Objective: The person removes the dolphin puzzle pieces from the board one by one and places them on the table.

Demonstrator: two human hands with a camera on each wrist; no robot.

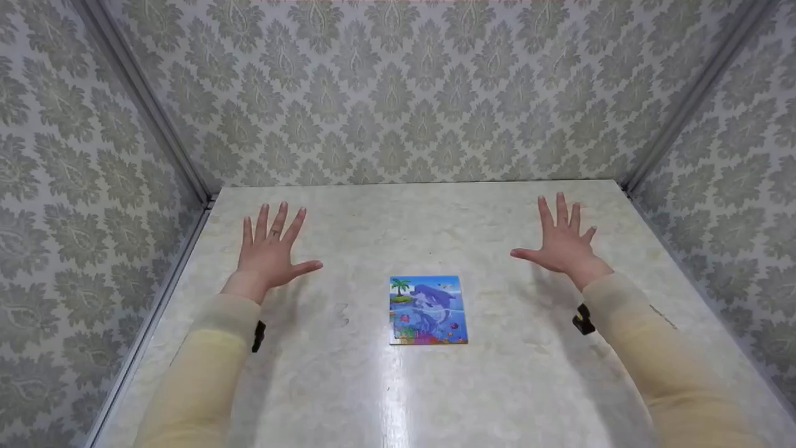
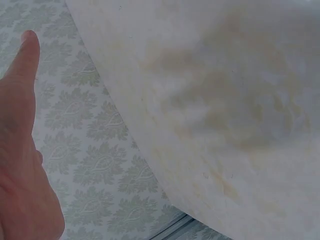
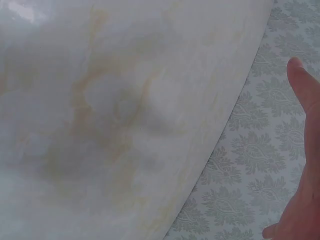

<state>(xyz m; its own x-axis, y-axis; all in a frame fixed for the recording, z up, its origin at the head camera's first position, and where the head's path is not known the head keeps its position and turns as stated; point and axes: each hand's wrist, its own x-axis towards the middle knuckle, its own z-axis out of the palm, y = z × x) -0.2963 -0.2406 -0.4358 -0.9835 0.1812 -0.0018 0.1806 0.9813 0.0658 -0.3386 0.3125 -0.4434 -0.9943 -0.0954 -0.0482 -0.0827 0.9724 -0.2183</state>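
A square picture puzzle (image 1: pixel 428 310) with dolphins, a palm island and sea creatures lies flat at the middle of the table, between the two hands. My left hand (image 1: pixel 267 255) is held above the table to the left of it, fingers straight and spread, holding nothing. On the other side my right hand (image 1: pixel 561 241) is spread the same way, also without anything in it. Neither hand touches the puzzle. Each wrist view shows part of its own hand, the left hand (image 2: pixel 22 150) and the right hand (image 3: pixel 305 145), with a blurred shadow on the tabletop.
The pale marbled table (image 1: pixel 348 230) meets a wall (image 1: pixel 398 93) with leaf-patterned covering at the back. Similar patterned panels stand at the left and right, with metal frame posts (image 1: pixel 149 99) at the corners. Light glares on the tabletop below the puzzle.
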